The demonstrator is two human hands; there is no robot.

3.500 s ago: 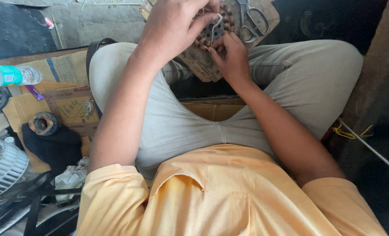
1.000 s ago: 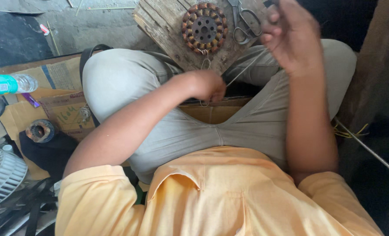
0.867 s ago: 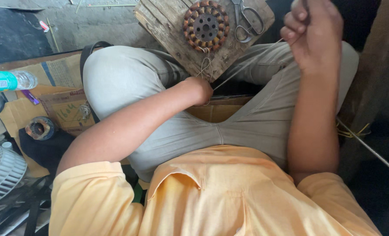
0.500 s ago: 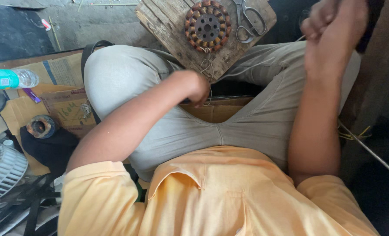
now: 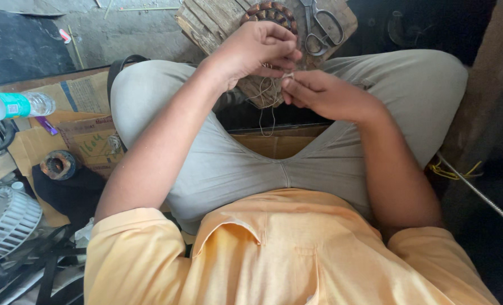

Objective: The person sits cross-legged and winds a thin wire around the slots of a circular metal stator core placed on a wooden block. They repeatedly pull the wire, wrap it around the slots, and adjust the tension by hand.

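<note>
the left hand (image 5: 257, 51) curls its fingers over the near edge of a round copper-wound stator (image 5: 271, 11), fingertips pinched shut on a thin pale thread (image 5: 269, 104); the right hand (image 5: 322, 96) meets it just beside, thumb and forefinger closed on the same thread where the two hands touch. the thread is fine, light tan and slack, its loose ends hanging straight down from the pinch toward the gap between the knees, so its long axis runs up and down in the view. the stator lies flat on a weathered wooden block (image 5: 206, 22), its ring of brown coils facing up and mostly hidden by the left hand. a pair of steel scissors (image 5: 319, 25) rests on the same block, just right of the stator, handles toward the person. the block sits on a grey concrete floor (image 5: 121, 34) in front of the crossed legs in grey trousers. further left lie flattened cardboard (image 5: 76, 113), a clear plastic bottle (image 5: 14, 106) on its side, a roll of dark tape (image 5: 58, 165) and a white fan guard (image 5: 5, 220). a yellow cord (image 5: 454, 169) trails at the right.
</note>
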